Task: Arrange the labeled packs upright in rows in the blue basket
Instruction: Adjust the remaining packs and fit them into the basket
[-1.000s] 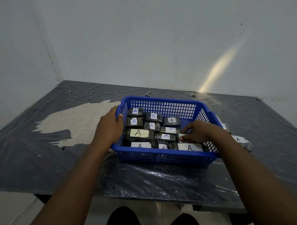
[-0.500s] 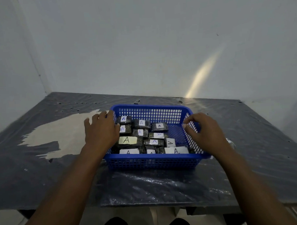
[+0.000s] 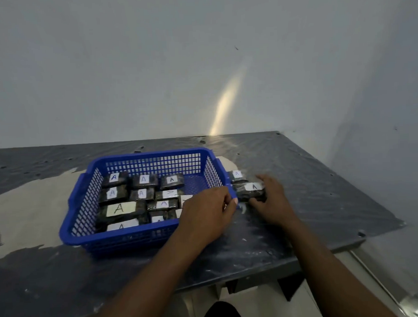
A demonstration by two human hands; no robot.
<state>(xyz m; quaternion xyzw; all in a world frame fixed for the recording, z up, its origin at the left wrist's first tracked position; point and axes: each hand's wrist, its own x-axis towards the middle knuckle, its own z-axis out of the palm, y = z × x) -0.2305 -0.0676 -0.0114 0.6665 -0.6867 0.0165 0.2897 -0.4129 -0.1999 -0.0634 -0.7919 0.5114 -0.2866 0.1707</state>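
1. The blue basket (image 3: 144,233) sits on the plastic-covered desk (image 3: 301,214), towards its right half and closer to the front edge than the back.
2. Inside it, dark labeled packs (image 3: 142,193) marked "A" lie in rows from the far wall towards the near wall, filling the left and middle; the far right corner of the basket floor is bare.
3. A larger pack with a yellow-white label (image 3: 120,208) lies against the left wall in the third row.
4. The left hand (image 3: 207,216) is over the near right corner of the basket, fingers curled and pinched at the rim there; whether it grips the rim or a pack I cannot tell.
5. The right hand (image 3: 272,201) is on the desk just right of the basket, fingers spread and closing round an outside pack (image 3: 250,192) labeled "A".
6. A second outside pack (image 3: 237,176) lies just behind that one, beside the basket's right wall.
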